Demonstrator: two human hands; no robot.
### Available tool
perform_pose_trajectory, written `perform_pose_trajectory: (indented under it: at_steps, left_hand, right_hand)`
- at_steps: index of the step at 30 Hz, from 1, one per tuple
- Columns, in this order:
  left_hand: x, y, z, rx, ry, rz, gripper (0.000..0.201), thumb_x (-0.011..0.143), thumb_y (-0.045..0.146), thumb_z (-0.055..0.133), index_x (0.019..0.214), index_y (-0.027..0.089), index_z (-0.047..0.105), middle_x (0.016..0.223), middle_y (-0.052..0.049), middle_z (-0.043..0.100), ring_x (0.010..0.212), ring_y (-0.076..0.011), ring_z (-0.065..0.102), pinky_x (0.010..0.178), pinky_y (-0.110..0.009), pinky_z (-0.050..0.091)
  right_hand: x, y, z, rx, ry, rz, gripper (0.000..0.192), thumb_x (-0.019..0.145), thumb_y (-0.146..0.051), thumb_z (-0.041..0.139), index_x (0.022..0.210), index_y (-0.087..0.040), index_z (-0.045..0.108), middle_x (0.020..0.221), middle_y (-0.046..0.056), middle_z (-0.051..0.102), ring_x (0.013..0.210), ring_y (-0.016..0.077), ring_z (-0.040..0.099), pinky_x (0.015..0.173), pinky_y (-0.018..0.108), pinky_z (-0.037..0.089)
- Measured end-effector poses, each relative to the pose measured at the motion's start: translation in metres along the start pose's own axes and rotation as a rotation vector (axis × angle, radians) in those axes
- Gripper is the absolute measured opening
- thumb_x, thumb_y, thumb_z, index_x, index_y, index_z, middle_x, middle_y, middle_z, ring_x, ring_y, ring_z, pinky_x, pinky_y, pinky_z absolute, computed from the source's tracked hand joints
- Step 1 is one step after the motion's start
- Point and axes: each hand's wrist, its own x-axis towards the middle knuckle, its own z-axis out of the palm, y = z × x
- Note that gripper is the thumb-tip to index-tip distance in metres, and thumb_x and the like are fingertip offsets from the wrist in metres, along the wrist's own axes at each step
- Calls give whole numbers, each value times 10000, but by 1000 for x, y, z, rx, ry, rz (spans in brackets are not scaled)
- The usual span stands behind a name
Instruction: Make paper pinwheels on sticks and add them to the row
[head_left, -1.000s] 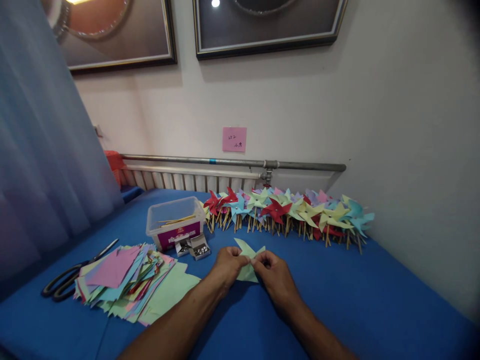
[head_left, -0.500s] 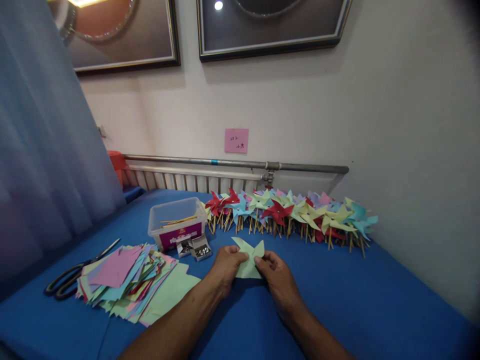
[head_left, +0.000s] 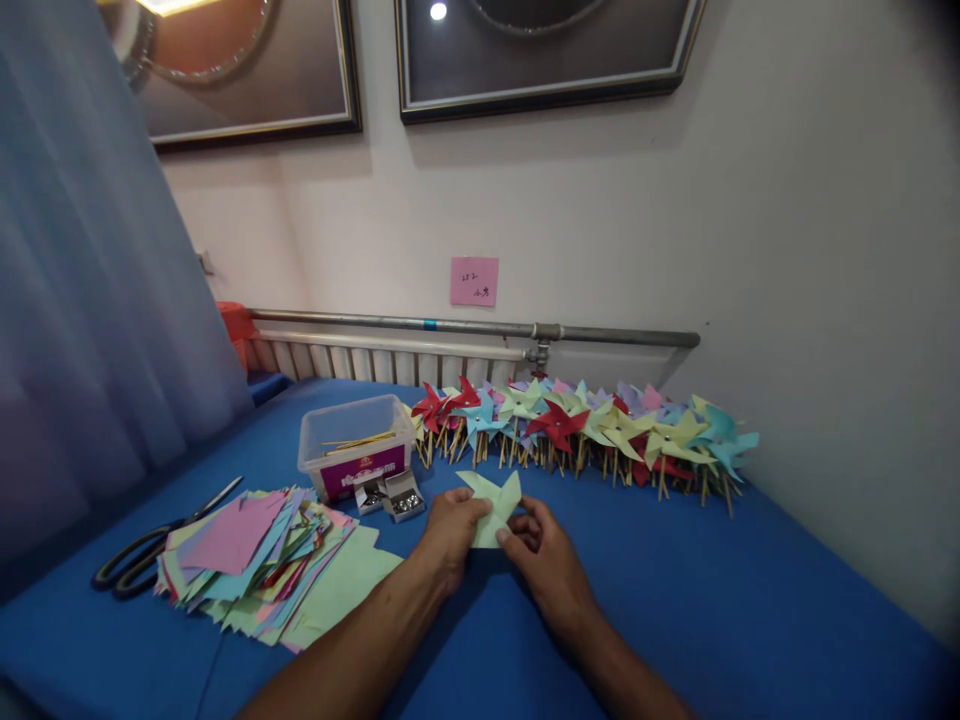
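While finished pinwheels (head_left: 585, 425) line the wall, a person's left hand (head_left: 450, 530) and right hand (head_left: 544, 560) both pinch a pale green paper pinwheel blank (head_left: 491, 505) just above the blue desk (head_left: 750, 600), a light, floppy, easily creased sheet seemingly best gripped near its centre.

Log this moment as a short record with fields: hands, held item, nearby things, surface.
left hand: left hand pinches the light green paper piece from the left
right hand: right hand holds the same piece at its right edge
held item: folded, pointed flaps up, just above the blue tablecloth
near left: stack of coloured paper squares, black scissors
behind hands: clear plastic tub with sticks, two small open boxes of pins
far edge: row of finished pinwheels along the wall
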Motion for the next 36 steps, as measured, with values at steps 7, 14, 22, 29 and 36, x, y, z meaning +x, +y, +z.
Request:
perform_pose_trajectory:
  at_steps: [7, 14, 22, 29, 36]
  left_hand:
    - [3, -2, -3, -102, 57, 43, 267, 563, 205, 768, 662, 179, 521, 573, 43, 545, 516, -95, 515, 544, -228, 420]
    - [0, -1, 2, 54, -17, 61, 210, 552, 274, 734, 650, 161, 588, 565, -1, 608, 481, -107, 505, 490, -233, 385]
    - [-2, -14, 3, 286, -31, 174, 224, 629, 299, 743, 584, 171, 564, 508, 36, 534, 452, -78, 413, 455, -216, 296]
    - [-6, -9, 6, 258, -77, 81, 221, 599, 257, 810, 616, 148, 619, 531, 19, 585, 456, -87, 459, 468, -218, 336]
    - [-4, 1, 0, 311, -127, -26, 226, 532, 222, 833, 577, 148, 624, 503, 16, 579, 448, -92, 458, 476, -232, 302]
  right_hand:
    - [-16, -5, 6, -473, 126, -481, 407, 777, -229, 657, 1182, -271, 642, 1414, 110, 560, 1341, 332, 503, 1127, 575, 377]
    - [7, 4, 4, 204, 182, -14, 604, 744, -511, 735, 1237, -233, 523, 1213, 135, 696, 1141, 305, 670, 972, 482, 530]
    - [9, -1, -2, 246, 115, 80, 638, 680, -466, 778, 1219, -191, 575, 969, 82, 775, 851, 269, 732, 717, 348, 563]
    - [10, -3, -4, 96, 130, 72, 554, 681, -374, 702, 1186, -163, 611, 937, 74, 754, 796, 242, 697, 667, 321, 543]
    - [9, -12, -12, 3, 60, 27, 479, 683, -350, 700, 1121, -162, 645, 840, 50, 726, 757, 227, 671, 657, 318, 526]
